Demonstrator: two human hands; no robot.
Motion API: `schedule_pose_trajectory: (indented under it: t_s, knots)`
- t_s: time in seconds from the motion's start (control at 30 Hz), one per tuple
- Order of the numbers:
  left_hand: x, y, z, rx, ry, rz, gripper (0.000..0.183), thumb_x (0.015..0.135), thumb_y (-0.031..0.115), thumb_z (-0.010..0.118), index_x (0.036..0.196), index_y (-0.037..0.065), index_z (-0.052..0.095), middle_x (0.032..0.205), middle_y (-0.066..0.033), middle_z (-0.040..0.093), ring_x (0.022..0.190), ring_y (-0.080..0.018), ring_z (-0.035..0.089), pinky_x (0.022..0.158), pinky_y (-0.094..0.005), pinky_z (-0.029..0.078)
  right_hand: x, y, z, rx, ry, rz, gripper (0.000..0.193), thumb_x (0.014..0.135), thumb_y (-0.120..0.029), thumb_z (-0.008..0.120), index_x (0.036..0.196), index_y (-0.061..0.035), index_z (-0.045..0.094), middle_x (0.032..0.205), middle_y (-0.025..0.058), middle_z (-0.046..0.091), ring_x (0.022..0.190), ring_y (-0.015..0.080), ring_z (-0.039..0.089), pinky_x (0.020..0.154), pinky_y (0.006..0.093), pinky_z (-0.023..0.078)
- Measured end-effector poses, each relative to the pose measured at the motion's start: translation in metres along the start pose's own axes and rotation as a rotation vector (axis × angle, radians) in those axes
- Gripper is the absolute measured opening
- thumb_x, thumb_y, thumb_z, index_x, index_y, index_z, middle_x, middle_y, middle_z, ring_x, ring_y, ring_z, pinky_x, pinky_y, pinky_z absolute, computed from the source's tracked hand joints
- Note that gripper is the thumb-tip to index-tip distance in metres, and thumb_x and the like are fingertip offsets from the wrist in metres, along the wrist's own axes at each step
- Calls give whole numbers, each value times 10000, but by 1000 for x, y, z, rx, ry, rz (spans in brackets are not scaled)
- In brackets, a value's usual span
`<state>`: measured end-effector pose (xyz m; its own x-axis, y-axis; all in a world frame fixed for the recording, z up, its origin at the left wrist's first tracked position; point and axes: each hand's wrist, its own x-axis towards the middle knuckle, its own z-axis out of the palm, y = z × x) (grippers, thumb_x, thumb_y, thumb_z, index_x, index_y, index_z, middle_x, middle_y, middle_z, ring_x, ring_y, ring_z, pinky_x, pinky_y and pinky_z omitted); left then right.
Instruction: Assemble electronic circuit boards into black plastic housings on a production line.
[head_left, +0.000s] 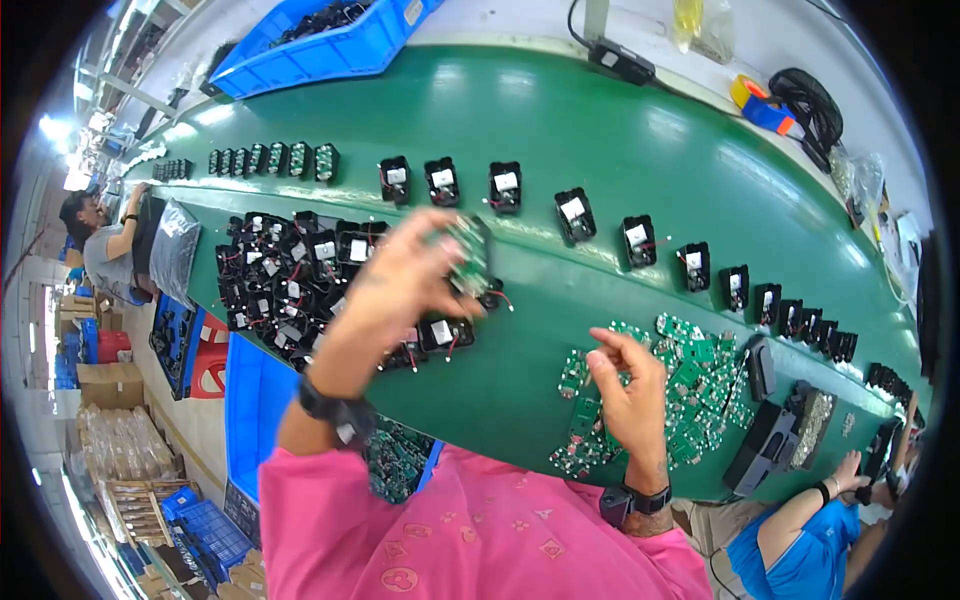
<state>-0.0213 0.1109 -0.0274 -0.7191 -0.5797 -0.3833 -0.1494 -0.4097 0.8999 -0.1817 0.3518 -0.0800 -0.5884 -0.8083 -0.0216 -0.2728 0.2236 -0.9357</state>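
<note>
My left hand (405, 270), blurred by motion, grips a black plastic housing with a green circuit board (470, 255) in it, held above the green work surface. Close beneath and to the left of that hand lies a heap of black housings (285, 275) with white parts and thin red wires. My right hand (632, 390) hovers at the left side of a pile of loose green circuit boards (700, 385). Its thumb and forefinger are stretched out and apart, and nothing shows between them. The other fingers are partly hidden.
Black housings (506, 187) stand in a curved row on the green conveyor (560, 110), with board-fitted ones (298, 158) farther left. Blue bins (330, 50) sit behind and beside the table. Black blocks (760, 445) lie right. Co-workers (110, 240) (805, 530) sit at both ends.
</note>
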Motion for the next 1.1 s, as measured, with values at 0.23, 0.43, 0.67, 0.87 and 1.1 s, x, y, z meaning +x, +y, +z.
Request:
schedule_pose_trajectory:
  t_s: [0.23, 0.43, 0.67, 0.87, 1.1]
  knots:
    - [77, 61, -161, 245, 438, 54, 235, 1007, 67, 473, 1233, 37, 530, 1018, -83, 607, 896, -205, 656, 785, -392, 624, -13, 0, 1, -642, 6, -218, 331, 755, -74, 772, 1060, 5, 669, 926, 153, 629, 866, 292, 603, 820, 387, 473]
    - [76, 38, -81, -151, 1, -15, 215, 991, 74, 495, 1160, -58, 511, 1106, -174, 615, 825, -240, 675, 744, -343, 627, -4, -14, 14, -85, -85, -4, 416, 825, -57, 718, 1219, 13, 606, 921, 112, 646, 817, 184, 624, 765, 297, 505]
    - [21, 27, 3, -226, -219, -187, 322, 980, 104, 502, 1242, -81, 476, 1223, -280, 620, 609, -235, 706, 542, -264, 609, 46, -73, 34, 551, -273, 72, 733, 915, -72, 646, 1533, -8, 257, 902, 67, 634, 788, 103, 589, 700, 242, 482]
    - [-1, 19, 39, 382, -71, 270, 349, 982, 106, 516, 1314, 2, 548, 1162, -116, 633, 837, -126, 643, 595, -235, 569, 58, -69, 27, 553, -345, 100, 847, 883, -57, 690, 1561, -38, 181, 899, 67, 621, 798, 82, 577, 670, 233, 470]
    - [-13, 11, 55, 634, -102, 472, 344, 941, 32, 547, 1278, 20, 619, 1264, -154, 619, 894, -128, 666, 609, -232, 584, 57, -61, 19, 489, -384, 138, 759, 871, 43, 646, 1528, -35, 273, 892, 74, 666, 689, 64, 587, 583, 223, 473]
